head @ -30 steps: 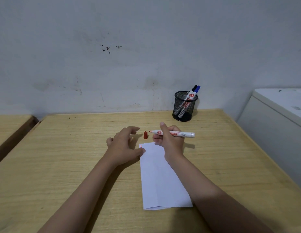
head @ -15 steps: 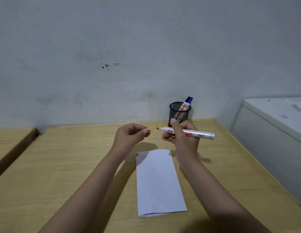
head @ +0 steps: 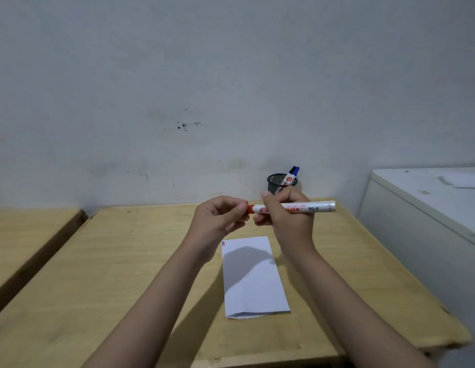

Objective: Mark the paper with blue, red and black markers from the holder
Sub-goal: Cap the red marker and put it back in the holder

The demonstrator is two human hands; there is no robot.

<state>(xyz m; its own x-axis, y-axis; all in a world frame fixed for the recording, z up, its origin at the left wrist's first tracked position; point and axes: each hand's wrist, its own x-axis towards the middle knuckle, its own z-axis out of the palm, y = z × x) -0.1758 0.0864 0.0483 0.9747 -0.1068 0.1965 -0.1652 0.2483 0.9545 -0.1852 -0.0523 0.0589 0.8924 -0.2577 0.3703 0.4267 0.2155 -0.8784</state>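
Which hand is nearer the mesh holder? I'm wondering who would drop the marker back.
Right. The right hand, gripping the red marker, sits just in front of the mesh holder, overlapping it in view. The left hand is further left, holding the cap.

Scuffed grey wall [head: 231,75], wood desk [head: 125,261], white cabinet [head: 430,208] at rt.

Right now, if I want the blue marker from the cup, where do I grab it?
Pinch the blue marker by its capped top end, coming from above: only that end sticks out over the rim of the mesh holder, leaning right, with a black-capped marker right beside it.
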